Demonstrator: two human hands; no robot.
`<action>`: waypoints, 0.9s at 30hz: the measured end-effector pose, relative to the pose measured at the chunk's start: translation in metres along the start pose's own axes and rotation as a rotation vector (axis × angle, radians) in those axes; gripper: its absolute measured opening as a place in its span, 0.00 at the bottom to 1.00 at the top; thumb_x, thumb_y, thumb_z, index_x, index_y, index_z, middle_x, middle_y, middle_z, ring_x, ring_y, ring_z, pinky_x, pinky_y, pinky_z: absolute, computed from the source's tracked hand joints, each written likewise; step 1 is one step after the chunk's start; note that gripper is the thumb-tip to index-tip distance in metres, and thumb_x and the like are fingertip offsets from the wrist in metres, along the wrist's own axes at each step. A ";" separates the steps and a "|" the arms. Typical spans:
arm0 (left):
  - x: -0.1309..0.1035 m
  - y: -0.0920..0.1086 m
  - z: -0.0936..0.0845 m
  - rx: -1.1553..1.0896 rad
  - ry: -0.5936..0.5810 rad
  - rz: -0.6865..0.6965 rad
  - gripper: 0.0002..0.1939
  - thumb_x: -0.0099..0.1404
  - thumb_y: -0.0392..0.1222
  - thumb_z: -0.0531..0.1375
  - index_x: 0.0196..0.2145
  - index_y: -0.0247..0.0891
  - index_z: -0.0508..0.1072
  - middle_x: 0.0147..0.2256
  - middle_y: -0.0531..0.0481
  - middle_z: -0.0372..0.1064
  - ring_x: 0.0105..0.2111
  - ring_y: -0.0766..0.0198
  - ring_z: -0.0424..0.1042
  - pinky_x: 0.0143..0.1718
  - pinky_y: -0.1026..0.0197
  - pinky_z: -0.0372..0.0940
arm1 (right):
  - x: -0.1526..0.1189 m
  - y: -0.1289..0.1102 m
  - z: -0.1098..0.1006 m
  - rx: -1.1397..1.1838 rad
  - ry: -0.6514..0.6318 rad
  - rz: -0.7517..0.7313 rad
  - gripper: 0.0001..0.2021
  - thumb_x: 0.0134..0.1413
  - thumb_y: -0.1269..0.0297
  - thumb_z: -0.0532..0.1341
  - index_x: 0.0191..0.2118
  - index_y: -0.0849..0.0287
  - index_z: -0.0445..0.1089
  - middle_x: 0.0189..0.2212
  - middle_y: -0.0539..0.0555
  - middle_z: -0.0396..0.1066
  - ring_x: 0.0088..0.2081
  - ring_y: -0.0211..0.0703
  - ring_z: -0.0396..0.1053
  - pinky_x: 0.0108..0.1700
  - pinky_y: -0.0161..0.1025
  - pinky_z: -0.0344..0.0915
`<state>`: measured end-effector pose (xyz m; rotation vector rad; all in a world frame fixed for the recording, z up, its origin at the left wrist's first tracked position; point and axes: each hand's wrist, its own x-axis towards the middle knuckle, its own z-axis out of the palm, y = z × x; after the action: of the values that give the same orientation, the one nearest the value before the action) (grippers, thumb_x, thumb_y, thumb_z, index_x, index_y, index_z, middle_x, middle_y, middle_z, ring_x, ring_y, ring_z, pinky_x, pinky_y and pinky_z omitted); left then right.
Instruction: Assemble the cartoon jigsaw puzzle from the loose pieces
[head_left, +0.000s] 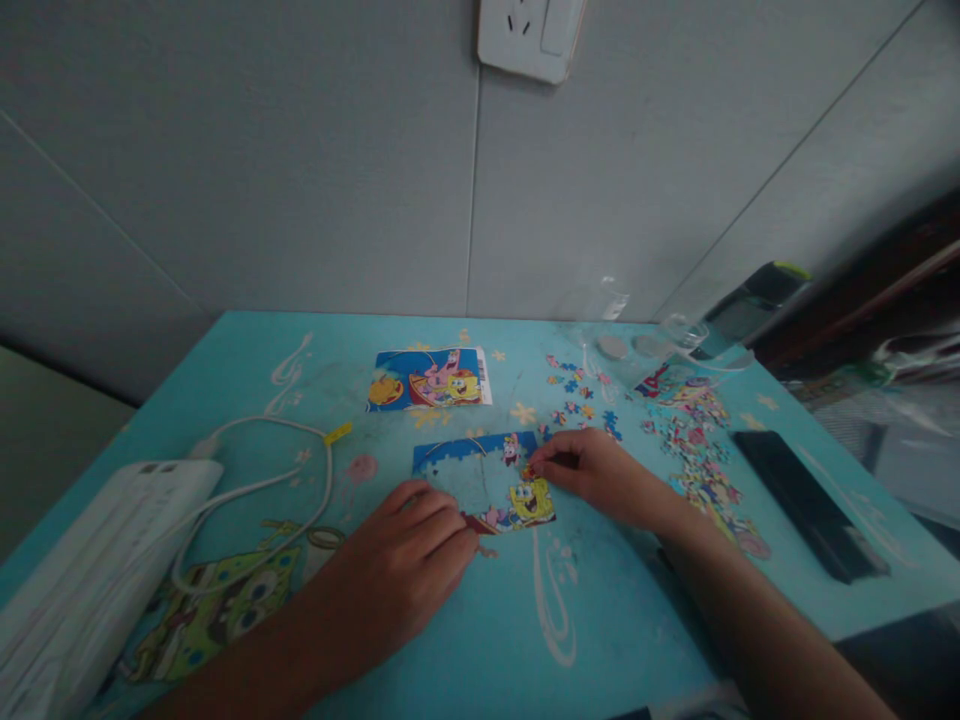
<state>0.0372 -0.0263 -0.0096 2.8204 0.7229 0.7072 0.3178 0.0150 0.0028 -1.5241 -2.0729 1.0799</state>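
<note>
A partly assembled jigsaw puzzle lies flat on the table, with a blue border and a yellow cartoon sponge at its right. My right hand is at its right edge, thumb and forefinger pinched on a small reddish puzzle piece. My left hand rests over the lower left corner, fingers bent and close together. Its fingertips are hidden, so whatever they hold cannot be seen. Behind the puzzle lies a printed picture card of the same cartoon. Loose blue puzzle pieces are scattered beyond my right hand.
A heap of mixed pieces lies on the right, beside a dark oblong object. Clear plastic containers stand at the back right. A white power strip and its looping cable occupy the left. A wall borders the table's back.
</note>
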 end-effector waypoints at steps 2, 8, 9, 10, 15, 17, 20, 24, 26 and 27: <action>0.000 0.000 0.000 0.001 0.001 0.000 0.07 0.72 0.31 0.55 0.39 0.36 0.73 0.34 0.51 0.70 0.39 0.60 0.68 0.47 0.50 0.61 | 0.000 -0.001 0.001 -0.022 0.001 -0.015 0.09 0.61 0.63 0.61 0.38 0.55 0.80 0.33 0.51 0.79 0.32 0.40 0.73 0.35 0.36 0.66; 0.000 0.001 -0.001 0.003 0.021 0.005 0.07 0.72 0.32 0.54 0.39 0.36 0.73 0.34 0.51 0.70 0.38 0.60 0.68 0.46 0.50 0.61 | -0.001 -0.004 0.000 -0.030 0.003 -0.072 0.10 0.63 0.63 0.60 0.41 0.55 0.80 0.35 0.52 0.79 0.33 0.39 0.72 0.36 0.35 0.65; 0.001 0.001 -0.001 0.004 0.022 0.003 0.07 0.72 0.32 0.54 0.39 0.36 0.73 0.34 0.51 0.70 0.38 0.60 0.68 0.46 0.50 0.61 | -0.002 -0.003 -0.001 -0.021 0.005 -0.079 0.10 0.63 0.62 0.60 0.42 0.54 0.80 0.36 0.52 0.79 0.33 0.39 0.72 0.36 0.35 0.65; 0.001 0.001 -0.001 0.005 0.022 0.003 0.08 0.72 0.31 0.54 0.39 0.36 0.73 0.34 0.51 0.70 0.38 0.60 0.68 0.47 0.50 0.61 | -0.002 -0.002 -0.003 -0.014 0.015 -0.081 0.10 0.63 0.62 0.60 0.43 0.54 0.80 0.36 0.52 0.79 0.33 0.40 0.72 0.36 0.35 0.65; -0.001 0.000 -0.001 -0.001 0.007 -0.001 0.09 0.73 0.31 0.54 0.38 0.36 0.73 0.33 0.50 0.70 0.38 0.60 0.68 0.46 0.50 0.61 | -0.004 0.004 -0.006 -0.067 0.133 -0.075 0.10 0.64 0.62 0.59 0.44 0.53 0.78 0.40 0.53 0.78 0.37 0.41 0.73 0.39 0.37 0.66; -0.002 -0.001 -0.001 -0.001 0.001 -0.010 0.08 0.72 0.32 0.54 0.39 0.36 0.73 0.33 0.50 0.70 0.38 0.60 0.68 0.47 0.50 0.61 | -0.004 0.003 -0.005 -0.109 0.146 -0.083 0.10 0.63 0.63 0.60 0.44 0.53 0.78 0.39 0.53 0.77 0.36 0.41 0.72 0.38 0.37 0.65; -0.001 -0.001 -0.001 0.007 0.016 -0.011 0.08 0.73 0.32 0.54 0.39 0.37 0.74 0.33 0.51 0.70 0.38 0.60 0.69 0.47 0.51 0.61 | -0.005 -0.001 -0.001 -0.157 0.115 -0.105 0.08 0.62 0.63 0.62 0.42 0.53 0.78 0.35 0.52 0.76 0.33 0.39 0.70 0.36 0.36 0.64; 0.000 0.000 -0.003 0.014 0.023 -0.004 0.09 0.73 0.32 0.54 0.38 0.36 0.74 0.32 0.51 0.70 0.37 0.61 0.69 0.46 0.51 0.61 | -0.006 -0.007 0.005 -0.194 0.106 -0.127 0.06 0.60 0.64 0.64 0.41 0.53 0.79 0.34 0.52 0.74 0.32 0.38 0.68 0.35 0.36 0.63; 0.000 -0.001 -0.003 0.013 0.015 -0.004 0.09 0.73 0.32 0.54 0.38 0.36 0.74 0.33 0.51 0.70 0.38 0.60 0.69 0.46 0.50 0.61 | -0.006 -0.008 0.005 -0.198 0.101 -0.135 0.06 0.61 0.65 0.63 0.41 0.53 0.79 0.35 0.52 0.74 0.32 0.38 0.68 0.35 0.36 0.63; -0.001 -0.001 -0.002 0.011 0.011 -0.005 0.08 0.72 0.32 0.54 0.38 0.36 0.73 0.33 0.51 0.70 0.38 0.60 0.69 0.46 0.50 0.61 | -0.006 -0.008 0.006 -0.194 0.094 -0.141 0.07 0.61 0.65 0.63 0.41 0.53 0.79 0.35 0.52 0.74 0.32 0.38 0.68 0.36 0.36 0.63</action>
<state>0.0351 -0.0260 -0.0082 2.8255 0.7370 0.7203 0.3110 0.0065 0.0060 -1.4586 -2.2344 0.7609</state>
